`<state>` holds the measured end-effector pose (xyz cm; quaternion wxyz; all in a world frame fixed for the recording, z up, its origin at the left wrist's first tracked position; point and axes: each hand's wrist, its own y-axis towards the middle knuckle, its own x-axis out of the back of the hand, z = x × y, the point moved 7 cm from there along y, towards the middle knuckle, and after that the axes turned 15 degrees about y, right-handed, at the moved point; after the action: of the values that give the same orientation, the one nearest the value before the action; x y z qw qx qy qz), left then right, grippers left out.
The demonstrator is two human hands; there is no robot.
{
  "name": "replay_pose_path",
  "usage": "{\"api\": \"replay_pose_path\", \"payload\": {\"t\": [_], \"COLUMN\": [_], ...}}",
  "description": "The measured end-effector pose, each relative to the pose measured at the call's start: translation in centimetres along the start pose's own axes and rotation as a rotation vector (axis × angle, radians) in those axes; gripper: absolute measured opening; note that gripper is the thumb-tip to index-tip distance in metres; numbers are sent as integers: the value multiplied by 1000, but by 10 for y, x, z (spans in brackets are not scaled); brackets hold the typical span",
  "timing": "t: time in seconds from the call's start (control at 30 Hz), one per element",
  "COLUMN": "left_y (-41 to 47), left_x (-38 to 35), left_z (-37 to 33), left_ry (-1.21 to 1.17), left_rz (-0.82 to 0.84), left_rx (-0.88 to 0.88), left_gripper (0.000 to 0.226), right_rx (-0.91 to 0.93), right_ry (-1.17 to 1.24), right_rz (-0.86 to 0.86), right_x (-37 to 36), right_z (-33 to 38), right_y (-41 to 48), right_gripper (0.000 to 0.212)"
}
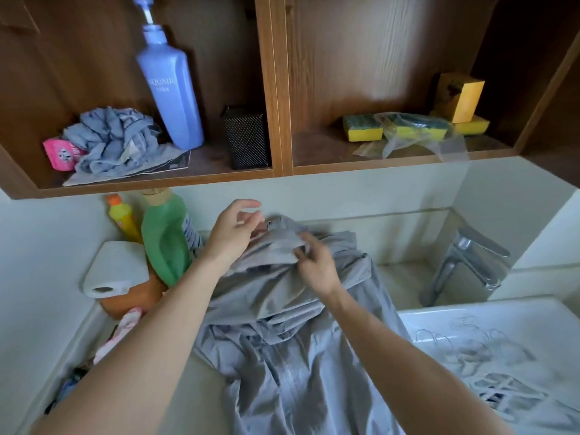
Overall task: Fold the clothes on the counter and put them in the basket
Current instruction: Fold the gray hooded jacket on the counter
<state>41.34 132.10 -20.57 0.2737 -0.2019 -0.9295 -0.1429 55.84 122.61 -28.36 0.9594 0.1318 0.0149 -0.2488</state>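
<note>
We see the grey garment [282, 356] as thin, smooth cloth with a faint sheen. The shelf [276, 89] is matt, grained wood; the pump bottle [169, 89] in its left compartment is glossy plastic. The faucet [464, 265] toward the counter's [201, 390] right edge is polished metal.

A home laundry nook: sink faucet [464, 265], detergent bottles [164, 237], shelved sponges [362, 128].

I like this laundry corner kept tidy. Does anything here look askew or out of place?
Yes. The green bottle leans tilted beside the grey garment; a grey cloth lies crumpled on the left shelf; loose plastic wrap around the sponges hangs over the right shelf's edge.
</note>
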Motion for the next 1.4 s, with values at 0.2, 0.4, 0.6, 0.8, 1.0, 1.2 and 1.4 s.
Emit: {"api": "replay_pose_path", "payload": {"t": [0.2, 0.4, 0.6, 0.8, 1.0, 1.2, 1.4], "left_y": [-37, -23, -38, -38, -31, -59, -54], "left_x": [-43, -55, -66, -83, -55, -55, -65], "left_z": [50, 111, 119, 128, 119, 225, 186], "left_ry": [382, 777, 883, 826, 976, 1100, 1040], "left_rz": [474, 351, 375, 391, -26, 495, 191], "left_rx": [2, -45, -180, -189, -268, 271, 31], "left_gripper": [105, 23, 39, 44, 73, 98, 107], "right_rx": [-322, -332, -561, -354, -84, -709, 238], "right_ry": [977, 1025, 633, 152, -280, -311, -975], "right_rz": [-264, -331, -475, -275, -436, -506, -139], "right_x": [37, 77, 139, 132, 146, 175, 81], "right_z": [-48, -49, -84, -66, -36, -106, -68], "right_y": [20, 30, 14, 17, 30, 0, 10], "right_gripper": [35, 58, 40, 43, 59, 37, 32]}}
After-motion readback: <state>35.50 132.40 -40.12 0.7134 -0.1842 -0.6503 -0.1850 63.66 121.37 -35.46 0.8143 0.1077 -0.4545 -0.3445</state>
